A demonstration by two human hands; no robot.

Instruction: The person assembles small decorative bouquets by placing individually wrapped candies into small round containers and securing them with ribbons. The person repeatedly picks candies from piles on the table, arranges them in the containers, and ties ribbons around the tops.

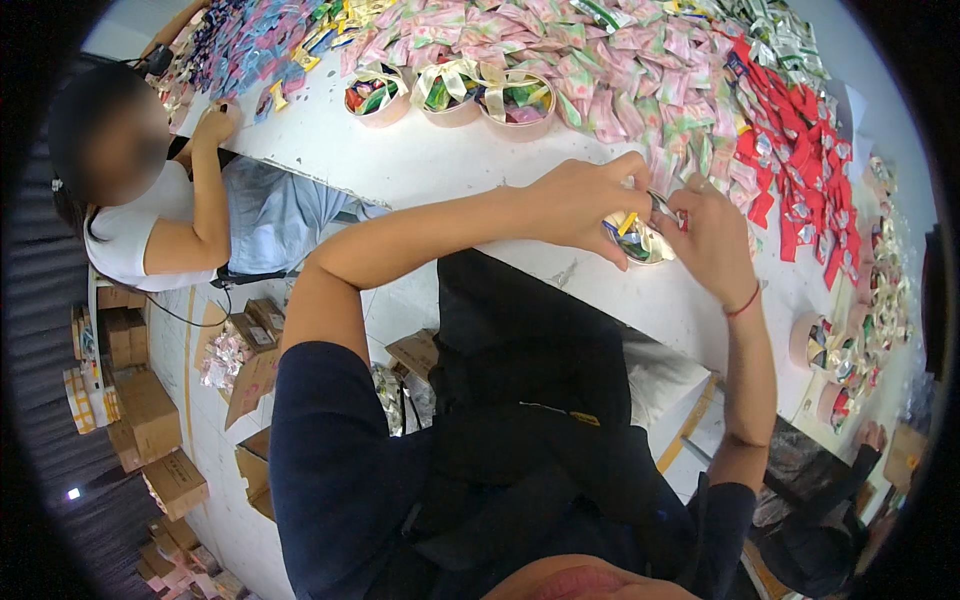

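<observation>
At the table's near edge, my left hand (580, 205) curves its thumb and fingers around a small round tub of wrapped sweets (648, 246). A pale ribbon shows at the tub's rim; my hands hide much of the rest. My right hand (712, 238) is over the tub's right side, its fingers closed at the rim. Beside those fingertips is a small silvery piece (660, 207), and I cannot make out what they pinch. Farther left stand three pink tubs with cream ribbon bows, among them the left tub (378, 112) and the right tub (518, 128).
Heaps of pink packets (620, 80), red packets (800, 160) and blue packets (255, 45) cover the table's far side. More filled tubs (835, 350) stand at the right. A person (160, 200) sits at the left. Cardboard boxes (150, 410) stand on the floor.
</observation>
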